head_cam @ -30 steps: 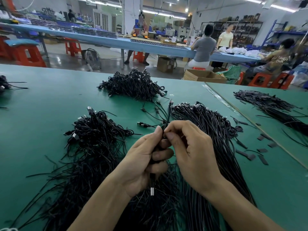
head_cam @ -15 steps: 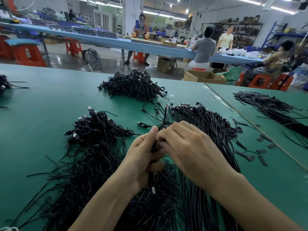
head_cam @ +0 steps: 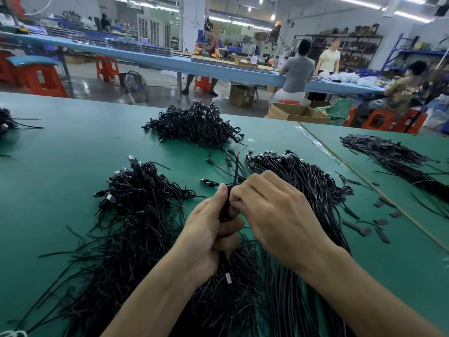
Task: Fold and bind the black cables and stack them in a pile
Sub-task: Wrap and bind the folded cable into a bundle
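My left hand (head_cam: 209, 237) grips a folded black cable (head_cam: 235, 173) upright over the green table (head_cam: 73, 152); the cable's silver plug hangs below my palm. My right hand (head_cam: 274, 215) curls its fingers against the same cable just beside my left thumb; its fingertips are hidden. A pile of bound black cables (head_cam: 194, 125) lies at the far middle. Loose straight cables (head_cam: 298, 181) fan out to the right of my hands, and a tangled heap of cables (head_cam: 136, 190) lies to the left.
Short black tie strips (head_cam: 362, 227) are scattered at the right. A second green table (head_cam: 388, 152) with more black strips adjoins on the right. Beyond the far edge stand a cardboard box (head_cam: 296, 113), red stools and seated people at a blue bench.
My right hand has rolled over the cable, knuckles now up, and closed in against my left thumb. The cable's free upper end has tilted slightly right.
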Tool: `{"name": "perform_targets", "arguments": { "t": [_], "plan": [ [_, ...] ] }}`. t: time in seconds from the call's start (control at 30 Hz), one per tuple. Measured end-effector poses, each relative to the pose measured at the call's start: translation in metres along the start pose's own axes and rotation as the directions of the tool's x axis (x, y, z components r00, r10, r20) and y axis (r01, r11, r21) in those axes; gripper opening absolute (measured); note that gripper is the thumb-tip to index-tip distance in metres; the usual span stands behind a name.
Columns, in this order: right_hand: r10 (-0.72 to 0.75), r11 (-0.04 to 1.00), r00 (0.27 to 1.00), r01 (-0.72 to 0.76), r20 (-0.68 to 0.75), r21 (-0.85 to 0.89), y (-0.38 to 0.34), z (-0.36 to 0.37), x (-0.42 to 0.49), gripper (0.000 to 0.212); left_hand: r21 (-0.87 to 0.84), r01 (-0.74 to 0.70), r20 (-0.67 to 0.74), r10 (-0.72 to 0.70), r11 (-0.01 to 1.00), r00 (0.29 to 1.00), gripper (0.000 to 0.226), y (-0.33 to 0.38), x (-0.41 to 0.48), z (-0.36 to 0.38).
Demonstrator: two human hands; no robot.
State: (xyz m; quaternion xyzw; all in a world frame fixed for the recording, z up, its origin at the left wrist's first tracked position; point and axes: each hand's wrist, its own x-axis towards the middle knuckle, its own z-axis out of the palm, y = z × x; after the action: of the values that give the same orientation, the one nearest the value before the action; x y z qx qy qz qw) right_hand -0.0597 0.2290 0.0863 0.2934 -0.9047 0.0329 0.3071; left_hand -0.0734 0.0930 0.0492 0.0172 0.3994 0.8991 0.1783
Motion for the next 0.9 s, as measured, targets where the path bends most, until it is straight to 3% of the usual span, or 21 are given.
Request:
{"name": "perform_targets", "arguments": {
  "t": [0.13, 0.27, 0.37, 0.43, 0.53, 0.6, 0.77, 0.83, 0.9],
  "plan": [
    [0.130, 0.982, 0.992, -0.129, 0.004, 0.140, -0.010, 0.005, -0.004, 0.009, -0.055, -0.068, -0.015, 0.067, 0.996, 0.998, 0.034, -0.005, 0.000, 0.000],
    [0.339, 0.850, 0.940, -0.329, 0.051, 0.412, -0.019, 0.010, -0.006, 0.009, 0.081, -0.171, -0.023, 0.174, 0.982, 0.985, 0.047, -0.009, -0.002, 0.001],
    [0.478, 0.623, 0.868, -0.445, 0.137, 0.643, -0.025, 0.010, -0.003, 0.020, 0.197, -0.283, -0.033, 0.295, 0.939, 0.955, 0.058, -0.009, -0.002, 0.002],
    [0.507, 0.436, 0.826, -0.492, 0.246, 0.753, -0.029, 0.011, -0.001, 0.021, 0.221, -0.366, 0.001, 0.375, 0.904, 0.927, 0.053, -0.008, -0.003, 0.004],
    [0.512, 0.139, 0.738, -0.577, 0.440, 0.805, -0.031, 0.013, 0.001, 0.015, 0.251, -0.397, 0.014, 0.407, 0.883, 0.913, 0.052, -0.007, -0.003, 0.003],
    [0.489, 0.009, 0.704, -0.595, 0.515, 0.804, -0.030, 0.012, 0.001, 0.015, 0.299, -0.421, 0.028, 0.433, 0.856, 0.901, 0.051, -0.005, -0.001, 0.002],
    [0.458, -0.111, 0.693, -0.577, 0.557, 0.809, -0.026, 0.010, -0.003, 0.021, 0.388, -0.546, 0.203, 0.509, 0.743, 0.837, 0.033, -0.007, 0.003, -0.004],
    [0.486, -0.073, 0.709, -0.551, 0.512, 0.832, -0.022, 0.010, -0.004, 0.015, 0.419, -0.556, 0.216, 0.517, 0.717, 0.829, 0.022, -0.007, 0.002, -0.007],
    [0.528, 0.044, 0.733, -0.529, 0.429, 0.848, -0.017, 0.010, -0.004, 0.013, 0.539, -0.547, 0.195, 0.537, 0.641, 0.821, 0.025, -0.008, 0.002, -0.009]
  ]
}}
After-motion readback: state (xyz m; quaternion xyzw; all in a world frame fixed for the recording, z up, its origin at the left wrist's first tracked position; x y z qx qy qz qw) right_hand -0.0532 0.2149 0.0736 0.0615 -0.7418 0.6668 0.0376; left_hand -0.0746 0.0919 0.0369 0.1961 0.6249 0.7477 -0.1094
